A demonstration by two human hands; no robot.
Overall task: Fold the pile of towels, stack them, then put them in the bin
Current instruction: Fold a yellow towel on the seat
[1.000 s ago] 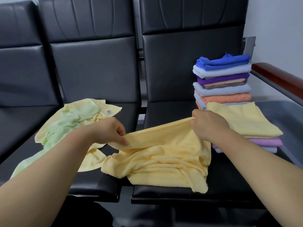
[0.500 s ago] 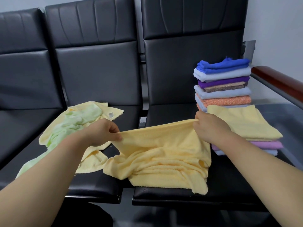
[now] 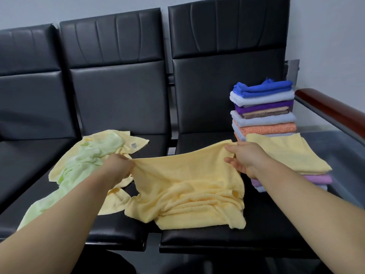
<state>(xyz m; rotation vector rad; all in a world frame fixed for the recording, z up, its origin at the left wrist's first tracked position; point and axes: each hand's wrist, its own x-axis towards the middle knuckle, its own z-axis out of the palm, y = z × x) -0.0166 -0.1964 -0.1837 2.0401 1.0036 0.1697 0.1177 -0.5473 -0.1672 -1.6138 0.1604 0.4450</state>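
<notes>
A yellow towel [image 3: 189,186] lies rumpled on the right black seat, its far edge lifted and stretched taut. My left hand [image 3: 118,167] grips the left corner of that edge. My right hand [image 3: 245,159] pinches the right corner, lower fingers spread. Unfolded pale yellow and light green towels [image 3: 88,155] lie heaped on the middle seat, left of my left hand. A low stack topped by a folded yellow towel [image 3: 284,153] sits right of my right hand. Behind it stands a taller stack of folded towels [image 3: 262,109], blue on top. No bin is in view.
Three black padded seats [image 3: 118,99] stand in a row against a pale wall. A red-brown armrest [image 3: 331,107] runs along the right side over a grey surface [image 3: 347,155]. The seat fronts end near the bottom of the view.
Both hands have moved apart while raising the yellow towel's far edge, stretching it wider. My left hand has shifted left. The camera has tilted down a little.
</notes>
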